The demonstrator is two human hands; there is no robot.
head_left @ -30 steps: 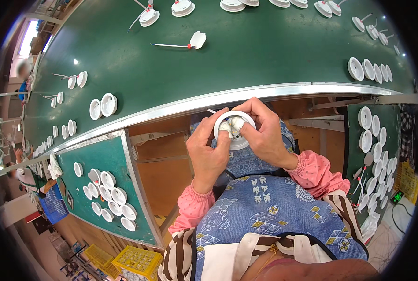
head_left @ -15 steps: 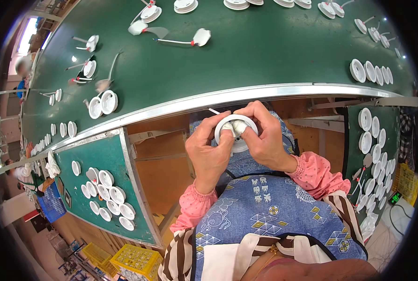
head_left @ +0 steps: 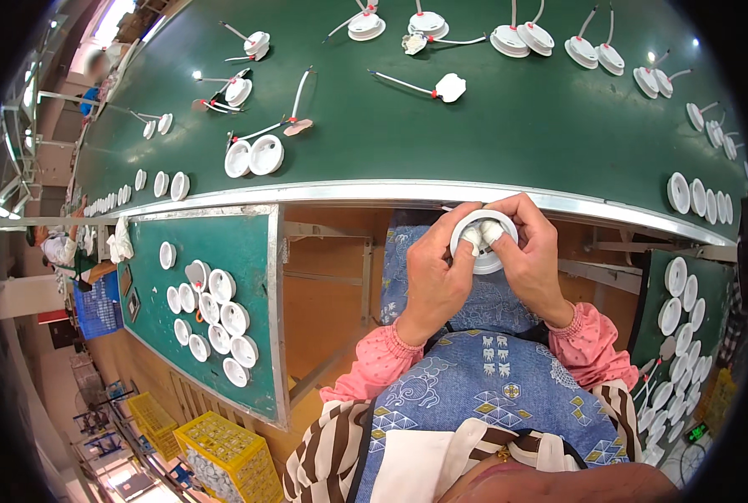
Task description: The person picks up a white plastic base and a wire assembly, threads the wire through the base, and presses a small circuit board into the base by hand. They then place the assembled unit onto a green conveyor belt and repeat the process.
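Observation:
Over my lap, just in front of the metal edge of the green worktable [head_left: 474, 134], a round white plastic housing [head_left: 487, 267] sits between my two hands. My left hand [head_left: 435, 281] wraps around its left side, and my right hand [head_left: 531, 256] grips the right side. Both thumbs, their tips covered in white, press into the hollow of the housing. A short white end [head_left: 447, 209] sticks out beyond my left fingers; I cannot tell what it belongs to. The inside of the housing is partly hidden by the thumbs.
Several white lids with cords [head_left: 451, 87] lie across the worktable, with a row of white cups [head_left: 680, 193] at its right. A lower green side table [head_left: 152, 293] holds several white cups; another [head_left: 650, 289] stands at the right. Yellow crates [head_left: 231, 457] are on the floor.
The scene has shifted right and a little down in the picture as my head turned. Both hands keep their hold on the housing, thumbs still inside it.

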